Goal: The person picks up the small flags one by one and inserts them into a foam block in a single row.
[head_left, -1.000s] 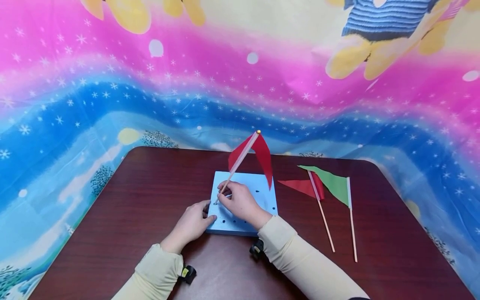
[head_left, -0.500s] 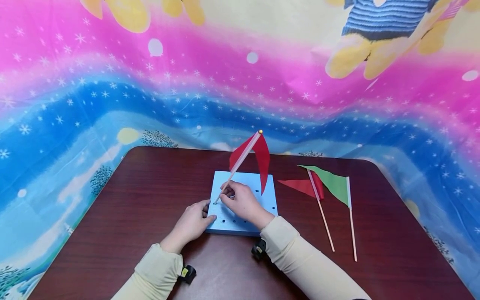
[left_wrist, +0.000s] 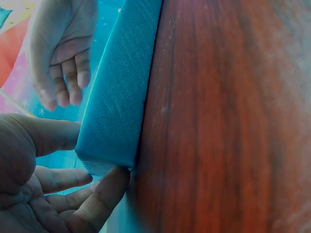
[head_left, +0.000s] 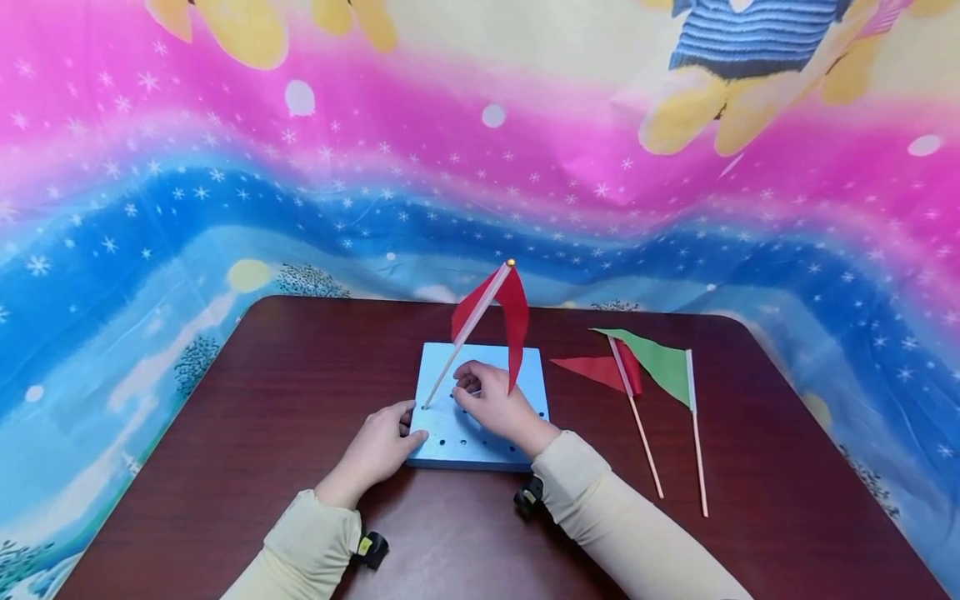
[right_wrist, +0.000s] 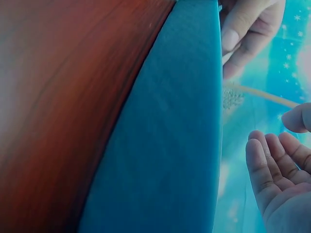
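A red pennant flag (head_left: 516, 312) stands with the foot of its thin wooden stick at a hole near the left edge of a blue foam block (head_left: 438, 358). The stick leans to the right and is topped by a small gold bead. Just right of the stick, my right hand (head_left: 495, 408) hovers over the block with fingers loosely bent and nothing between them; the right wrist view shows its bare palm and fingers (right_wrist: 265, 170). My left hand (head_left: 378, 442) grips the block's left side, thumb on the upper face and fingers (left_wrist: 104, 199) against the side.
Right of the block, a second red pennant flag (head_left: 592, 371) and a green pennant flag (head_left: 667, 367) lie on the brown table (head_left: 315, 358), their cloths overlapping. Several small holes dot the block's upper face. A printed cloth backdrop (head_left: 420, 225) hangs behind the table.
My right hand has let go of the flag's stick and drawn a little to the right. The flag stays leaning on its own. My left hand keeps its place on the block.
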{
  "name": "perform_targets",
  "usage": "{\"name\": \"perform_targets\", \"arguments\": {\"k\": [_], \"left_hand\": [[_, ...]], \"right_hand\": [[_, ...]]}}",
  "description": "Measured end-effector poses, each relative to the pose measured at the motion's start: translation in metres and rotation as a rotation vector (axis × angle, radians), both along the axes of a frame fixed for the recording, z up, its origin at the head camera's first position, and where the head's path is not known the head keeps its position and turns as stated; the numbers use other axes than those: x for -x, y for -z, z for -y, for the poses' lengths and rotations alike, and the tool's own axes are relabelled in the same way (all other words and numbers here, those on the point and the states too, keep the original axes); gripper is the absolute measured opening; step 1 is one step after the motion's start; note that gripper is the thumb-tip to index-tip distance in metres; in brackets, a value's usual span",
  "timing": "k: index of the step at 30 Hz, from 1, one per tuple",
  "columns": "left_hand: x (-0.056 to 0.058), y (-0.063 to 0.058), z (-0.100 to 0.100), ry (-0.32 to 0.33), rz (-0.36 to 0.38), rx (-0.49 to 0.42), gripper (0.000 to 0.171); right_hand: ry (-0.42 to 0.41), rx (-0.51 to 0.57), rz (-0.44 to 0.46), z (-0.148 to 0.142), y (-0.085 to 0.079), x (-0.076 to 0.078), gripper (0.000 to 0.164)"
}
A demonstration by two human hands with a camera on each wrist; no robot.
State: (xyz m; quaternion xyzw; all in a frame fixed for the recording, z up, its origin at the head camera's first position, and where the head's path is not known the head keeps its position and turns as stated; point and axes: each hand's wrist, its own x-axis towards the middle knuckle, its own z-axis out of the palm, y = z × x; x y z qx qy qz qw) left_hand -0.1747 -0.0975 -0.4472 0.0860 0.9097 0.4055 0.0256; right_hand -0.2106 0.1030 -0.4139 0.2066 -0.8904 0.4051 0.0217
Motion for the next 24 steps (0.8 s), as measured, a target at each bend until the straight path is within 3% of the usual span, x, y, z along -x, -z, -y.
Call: {"name": "perform_targets", "arguments": {"k": [10, 15, 24], "left_hand": [[-0.001, 0.0, 0.001, 0.006, 0.011, -0.006, 0.051], [-0.001, 0.0, 0.001, 0.004, 0.015, -0.007, 0.051], [0.0, 0.001, 0.002, 0.004, 0.016, -0.011, 0.052]], "right_hand": [[0.044, 0.037, -0.017, -0.031, 0.007, 0.0, 0.02], [0.104, 0.04, -0.002, -0.042, 0.009, 0.002, 0.022], [0.186, -0.102, 0.084, -0.068, -0.001, 0.008, 0.021]]}}
